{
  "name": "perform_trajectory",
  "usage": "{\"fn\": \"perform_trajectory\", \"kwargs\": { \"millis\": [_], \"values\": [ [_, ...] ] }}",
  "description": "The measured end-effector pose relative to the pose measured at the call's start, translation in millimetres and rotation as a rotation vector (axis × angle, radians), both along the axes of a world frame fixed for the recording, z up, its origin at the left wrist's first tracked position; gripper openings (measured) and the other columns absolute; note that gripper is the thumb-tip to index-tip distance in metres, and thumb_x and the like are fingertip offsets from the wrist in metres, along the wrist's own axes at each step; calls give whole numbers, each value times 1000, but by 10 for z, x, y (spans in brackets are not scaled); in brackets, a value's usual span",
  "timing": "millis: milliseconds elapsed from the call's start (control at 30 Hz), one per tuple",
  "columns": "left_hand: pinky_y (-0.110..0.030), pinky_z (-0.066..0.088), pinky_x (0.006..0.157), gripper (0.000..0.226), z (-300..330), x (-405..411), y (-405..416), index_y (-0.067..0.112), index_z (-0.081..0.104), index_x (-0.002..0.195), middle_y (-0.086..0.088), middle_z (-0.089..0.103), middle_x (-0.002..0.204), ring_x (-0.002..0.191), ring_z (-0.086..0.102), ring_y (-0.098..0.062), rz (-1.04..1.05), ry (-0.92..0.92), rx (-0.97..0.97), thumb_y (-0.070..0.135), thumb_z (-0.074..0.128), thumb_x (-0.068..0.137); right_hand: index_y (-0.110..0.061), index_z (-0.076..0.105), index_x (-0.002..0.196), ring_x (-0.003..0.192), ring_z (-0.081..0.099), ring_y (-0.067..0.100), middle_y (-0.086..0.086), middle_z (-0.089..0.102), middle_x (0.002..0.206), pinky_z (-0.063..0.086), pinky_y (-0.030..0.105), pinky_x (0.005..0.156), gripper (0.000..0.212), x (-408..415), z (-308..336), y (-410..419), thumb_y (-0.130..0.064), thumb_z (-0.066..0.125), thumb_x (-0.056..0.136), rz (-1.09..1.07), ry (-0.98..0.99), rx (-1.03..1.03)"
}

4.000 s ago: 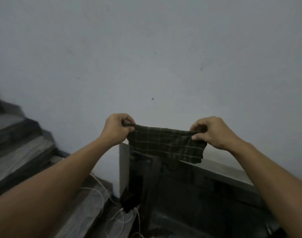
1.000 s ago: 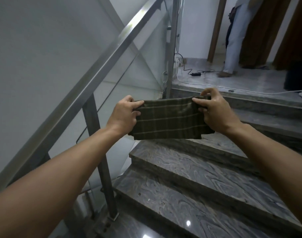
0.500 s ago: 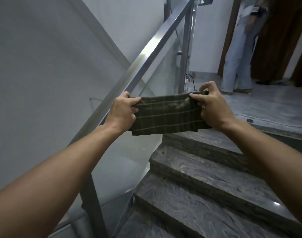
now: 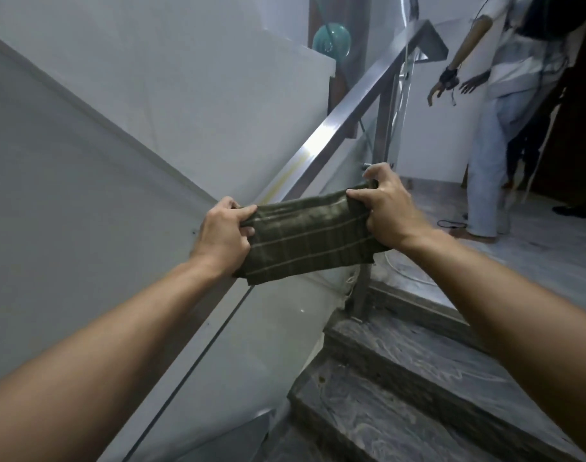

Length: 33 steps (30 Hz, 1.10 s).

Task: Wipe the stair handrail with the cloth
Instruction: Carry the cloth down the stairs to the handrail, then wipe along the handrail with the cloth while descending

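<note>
Cloth (image 4: 306, 236) stretches between left hand (image 4: 223, 236) and right hand (image 4: 388, 215) fingers.

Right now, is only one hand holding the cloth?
No: the left hand and the right hand each grip an end of the cloth, stretched between them.

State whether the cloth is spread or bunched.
Spread: the cloth is stretched flat between the left hand and right hand.

Dim, flat indoor light with a cool grey cast; a bright glare streak lies on the handrail (image 4: 321, 138). Straight lines bow toward the wide-angle edges; the person on the landing (image 4: 495, 105) looks slightly soft; shadows are faint.
</note>
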State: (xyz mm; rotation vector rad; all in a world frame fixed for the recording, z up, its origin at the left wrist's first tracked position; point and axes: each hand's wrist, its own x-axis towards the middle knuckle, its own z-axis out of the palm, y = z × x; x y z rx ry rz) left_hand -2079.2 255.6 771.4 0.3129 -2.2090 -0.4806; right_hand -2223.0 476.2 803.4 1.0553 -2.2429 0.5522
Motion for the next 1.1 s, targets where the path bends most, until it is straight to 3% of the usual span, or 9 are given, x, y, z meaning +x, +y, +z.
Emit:
{"fn": "perform_trajectory", "kwargs": {
  "millis": [133, 433, 633, 800, 867, 967, 1100],
  "values": [
    [-27, 44, 82, 37, 368, -317, -35, 9, 64, 121, -9, 53, 91, 84, 52, -22, 55, -26, -6, 2, 63, 85, -13, 66, 119, 126, 37, 36, 15, 39, 134, 34, 48, 109, 37, -462, 398, -169, -1, 61, 85, 35, 13, 22],
    [-33, 45, 88, 35, 871, -916, -131, 7, 64, 121, -14, 52, 100, 93, 56, -32, 151, -54, -8, 9, 63, 86, -13, 69, 114, 118, 41, 32, 11, 42, 126, 38, 47, 107, 28, -1163, 1017, -566, -8, 62, 87, 68, 51, 16],
    [-30, 43, 79, 10, 1046, -1335, -191, 3, 67, 84, -9, 45, 89, 89, 56, -35, 161, -92, 78, 11, 62, 84, -9, 66, 119, 129, 35, 31, 11, 38, 135, 28, 39, 111, 37, -1602, 1410, -812, 3, 57, 86, 40, 38, 43],
    [-34, 46, 80, 15, 1034, -1584, -147, 4, 59, 70, -20, 58, 97, 96, 59, -40, 155, -181, 118, 15, 62, 81, -8, 67, 117, 124, 39, 30, 9, 39, 133, 34, 35, 102, 31, -1901, 1605, -1071, -4, 55, 88, 47, 12, 154],
    [-38, 45, 86, 14, 1050, -1644, -78, 7, 65, 82, -17, 56, 111, 107, 55, -39, 213, -257, 58, 20, 63, 80, -9, 70, 112, 121, 41, 32, 10, 41, 132, 38, 37, 100, 29, -1981, 1648, -1135, -4, 60, 85, 42, 33, 198],
    [-41, 35, 98, 26, 1107, -1761, 10, 12, 60, 102, -13, 37, 131, 121, 36, -34, 245, -247, -201, 17, 62, 76, -20, 75, 104, 118, 39, 33, 11, 45, 130, 33, 42, 98, 28, -2075, 1690, -1179, -6, 66, 82, -37, 311, 298],
    [-46, 18, 117, 50, 1143, -2013, 32, 3, 39, 132, -20, 23, 151, 142, 17, -35, -53, -297, -182, 16, 49, 86, -24, 71, 112, 107, 42, 33, 12, 52, 113, 34, 42, 88, 28, -2128, 1739, -1172, -17, 58, 88, -79, 487, 448]
  ]
}}
